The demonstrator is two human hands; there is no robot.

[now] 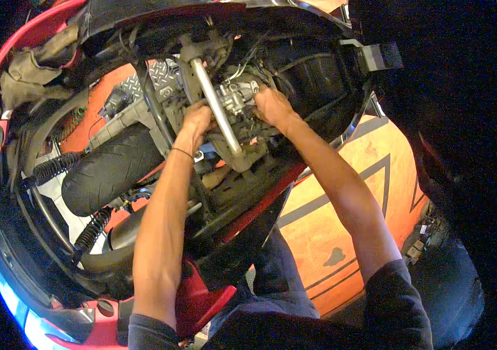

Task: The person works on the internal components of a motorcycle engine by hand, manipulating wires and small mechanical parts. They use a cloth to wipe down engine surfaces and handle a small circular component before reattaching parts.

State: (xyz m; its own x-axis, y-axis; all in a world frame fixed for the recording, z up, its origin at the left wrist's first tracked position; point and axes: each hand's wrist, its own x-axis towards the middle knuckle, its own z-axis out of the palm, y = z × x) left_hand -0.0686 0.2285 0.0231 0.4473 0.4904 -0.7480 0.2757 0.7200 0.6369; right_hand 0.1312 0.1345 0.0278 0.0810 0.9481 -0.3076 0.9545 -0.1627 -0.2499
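Both my hands reach into the opened body of a motor scooter (247, 207). My right hand (273, 107) is closed at the right side of a silvery metal engine part (235, 98), its fingers curled against it. My left hand (197, 121) is closed low on the other side, next to a bare metal crossbar (215, 105). Its fingertips are hidden among the dark parts, so what they hold does not show. The crossbar runs slanting between my two hands. Thin wires (238, 72) lie loose just above the engine part.
A black rear tyre (111, 169) sits left, between two coil-spring shock absorbers (56, 168) (92, 230). Brownish gloves or rags (30, 76) lie on the frame at upper left. A red body panel (202, 297) is near my left forearm. The orange floor (341, 233) has dark lines.
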